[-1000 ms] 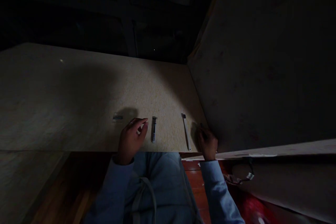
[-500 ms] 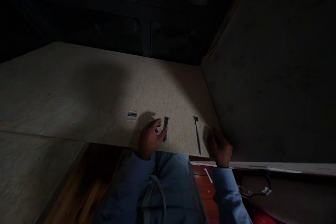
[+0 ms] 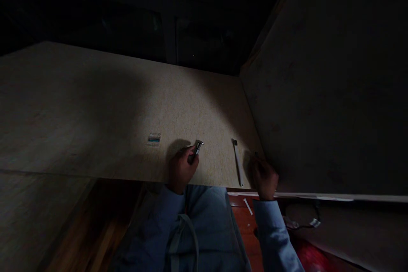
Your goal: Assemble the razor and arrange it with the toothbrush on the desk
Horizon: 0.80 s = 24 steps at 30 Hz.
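Note:
My left hand (image 3: 182,170) has its thumb and fingers closed around a small razor (image 3: 199,146); the shiny upper end sticks out past the fingertips and leans to the right. To the left of that hand, a small clear case with a blue-green strip (image 3: 154,140) lies flat on the table. A light-handled toothbrush with a dark head (image 3: 238,163) lies lengthwise between my hands, touched by neither. My right hand (image 3: 266,177) rests by the table's right edge with its fingers curled in. A dark tip shows above those fingers, but what they hold is too dim to name.
The pale table (image 3: 127,106) meets a dark wall (image 3: 318,93) on the right. Dark window panes stand behind it. Below the front edge are my legs, a white strip (image 3: 247,206) on the reddish floor, a cable and a red thing (image 3: 314,259).
My left hand has closed on the razor, which lay on the table before and now tilts in the fingers. My right hand stays curled near the wall. The view has shifted slightly.

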Tool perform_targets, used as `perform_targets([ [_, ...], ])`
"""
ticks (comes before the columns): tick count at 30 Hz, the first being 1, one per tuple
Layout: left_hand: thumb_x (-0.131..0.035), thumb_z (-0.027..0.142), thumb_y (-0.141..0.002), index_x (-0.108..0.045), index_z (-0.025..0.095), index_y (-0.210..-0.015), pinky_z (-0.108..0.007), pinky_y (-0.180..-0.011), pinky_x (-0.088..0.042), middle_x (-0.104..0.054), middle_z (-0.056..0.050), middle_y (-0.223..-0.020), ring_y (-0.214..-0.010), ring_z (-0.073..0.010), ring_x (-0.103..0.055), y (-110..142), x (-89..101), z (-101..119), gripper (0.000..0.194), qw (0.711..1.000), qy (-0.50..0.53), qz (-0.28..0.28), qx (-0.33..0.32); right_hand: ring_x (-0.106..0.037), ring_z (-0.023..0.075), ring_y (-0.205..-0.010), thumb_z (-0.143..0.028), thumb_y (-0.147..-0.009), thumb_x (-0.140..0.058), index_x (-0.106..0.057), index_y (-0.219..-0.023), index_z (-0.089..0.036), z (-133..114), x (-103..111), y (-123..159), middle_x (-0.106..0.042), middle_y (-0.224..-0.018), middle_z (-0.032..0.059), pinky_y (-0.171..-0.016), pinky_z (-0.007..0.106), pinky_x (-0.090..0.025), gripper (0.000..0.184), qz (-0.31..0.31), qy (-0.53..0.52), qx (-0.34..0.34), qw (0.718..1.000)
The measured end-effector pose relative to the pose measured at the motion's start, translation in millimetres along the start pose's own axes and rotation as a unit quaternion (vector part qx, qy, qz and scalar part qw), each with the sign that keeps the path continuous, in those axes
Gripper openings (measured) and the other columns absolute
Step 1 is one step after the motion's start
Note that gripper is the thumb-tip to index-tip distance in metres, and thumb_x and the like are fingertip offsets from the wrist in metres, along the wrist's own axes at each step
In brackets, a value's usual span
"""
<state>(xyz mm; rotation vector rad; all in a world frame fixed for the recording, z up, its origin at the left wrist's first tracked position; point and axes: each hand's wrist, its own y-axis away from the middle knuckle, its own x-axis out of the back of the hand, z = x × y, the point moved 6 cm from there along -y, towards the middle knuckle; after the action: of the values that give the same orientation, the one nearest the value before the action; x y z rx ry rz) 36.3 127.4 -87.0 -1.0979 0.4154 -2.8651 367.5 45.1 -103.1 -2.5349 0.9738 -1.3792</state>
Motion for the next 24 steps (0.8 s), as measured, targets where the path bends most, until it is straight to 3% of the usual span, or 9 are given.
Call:
perform_targets([
  [12, -0.064, 0.032, -0.083, -0.072, 0.017, -0.111, -0.028, -0.073, -0.058, -0.078, -0.006, -0.090, -0.075, -0.0175, -0.072, 0.9, 2.2, -14.5, 0.033, 0.988, 0.143, 0.040, 0.052, -0.075, 0.0308, -0.087, -0.051, -0.088, -0.052, -0.081, -0.101, -0.013, -1.7, 0.1, 0.5, -0.080, -0.101, 0.0175, -0.075, 0.036, -0.055, 0.049, 0.008, -0.013, 0.019, 1.000],
  [24, -0.064, 0.034, -0.083, -0.072, 0.017, -0.109, -0.027, -0.068, -0.056, -0.077, -0.006, -0.088, -0.071, -0.0156, -0.069, 1.6, 3.6, -13.6, 0.032, 0.983, 0.174, 0.046, 0.045, -0.075, 0.0286, -0.084, -0.051, -0.088, -0.055, -0.081, -0.096, -0.015, -3.2, 2.6, 1.7, -0.081, -0.096, 0.0153, -0.074, 0.035, -0.057, 0.045, 0.013, -0.069, 0.034, 0.997],
])
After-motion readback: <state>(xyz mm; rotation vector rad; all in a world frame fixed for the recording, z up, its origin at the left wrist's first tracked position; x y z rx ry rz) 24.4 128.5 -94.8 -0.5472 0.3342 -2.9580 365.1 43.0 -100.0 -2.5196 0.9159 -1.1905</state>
